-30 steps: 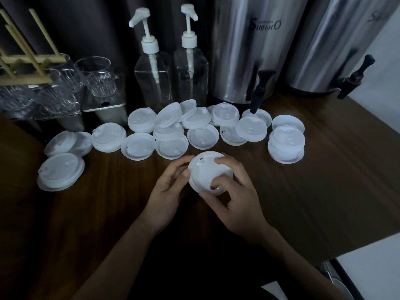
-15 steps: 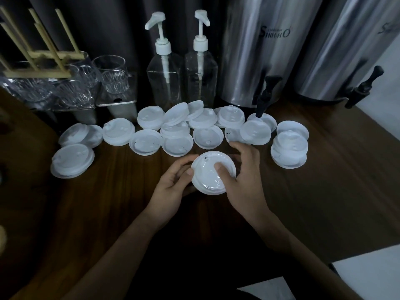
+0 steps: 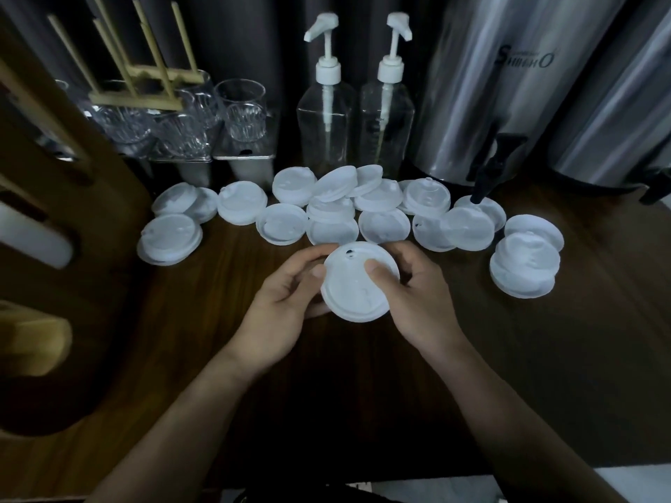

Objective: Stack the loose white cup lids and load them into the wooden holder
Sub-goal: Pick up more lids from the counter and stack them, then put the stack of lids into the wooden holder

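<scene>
Both hands hold a small stack of white lids just above the dark wooden counter. My left hand grips its left edge with thumb on the rim. My right hand grips the right side, thumb pressed on top. Several loose white lids lie in a row behind the stack, some overlapping. Two more small piles sit at the left and right. A wooden holder with tall slots stands blurred at the left edge.
Two clear pump bottles stand behind the lids. Two steel drink urns with black taps fill the back right. Glass cups on metal trays and a bamboo rack sit at the back left.
The view has shifted so the wooden holder has come into sight at the left. Both hands have kept their hold on the lid stack, with my right thumb now on top.
</scene>
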Tool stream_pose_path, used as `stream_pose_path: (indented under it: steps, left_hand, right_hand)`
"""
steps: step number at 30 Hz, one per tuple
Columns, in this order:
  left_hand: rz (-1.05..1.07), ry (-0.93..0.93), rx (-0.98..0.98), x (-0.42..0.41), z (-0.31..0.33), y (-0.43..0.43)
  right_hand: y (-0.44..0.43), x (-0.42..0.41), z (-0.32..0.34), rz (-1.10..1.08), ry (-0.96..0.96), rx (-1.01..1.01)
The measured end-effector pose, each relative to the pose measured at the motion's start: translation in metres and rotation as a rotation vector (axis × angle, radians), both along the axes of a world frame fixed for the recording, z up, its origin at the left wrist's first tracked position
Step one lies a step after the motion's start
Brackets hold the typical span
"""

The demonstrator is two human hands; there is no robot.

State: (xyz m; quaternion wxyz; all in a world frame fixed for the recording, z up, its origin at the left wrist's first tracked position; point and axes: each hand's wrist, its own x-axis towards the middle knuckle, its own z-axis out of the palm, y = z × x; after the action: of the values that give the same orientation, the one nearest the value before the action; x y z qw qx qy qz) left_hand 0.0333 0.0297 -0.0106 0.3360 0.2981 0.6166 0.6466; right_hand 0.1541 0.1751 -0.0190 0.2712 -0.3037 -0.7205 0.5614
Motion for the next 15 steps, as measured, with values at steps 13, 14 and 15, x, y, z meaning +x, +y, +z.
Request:
stream_pose_path:
  steps: [13, 14, 15]
  left_hand:
    - [0.090, 0.102, 0.004, -0.042, 0.078, -0.078]
    - [0.100, 0.132, 0.002, -0.046, 0.086, -0.086]
    - [0.104, 0.161, -0.004, -0.049, 0.094, -0.096]
  right_hand:
    - [-0.062, -0.047, 0.064, 0.115, 0.165, 0.067]
    - [-0.069, -0.051, 0.069, 0.132, 0.175, 0.071]
    - [-0.076, -0.054, 0.076, 0.149, 0.187, 0.078]
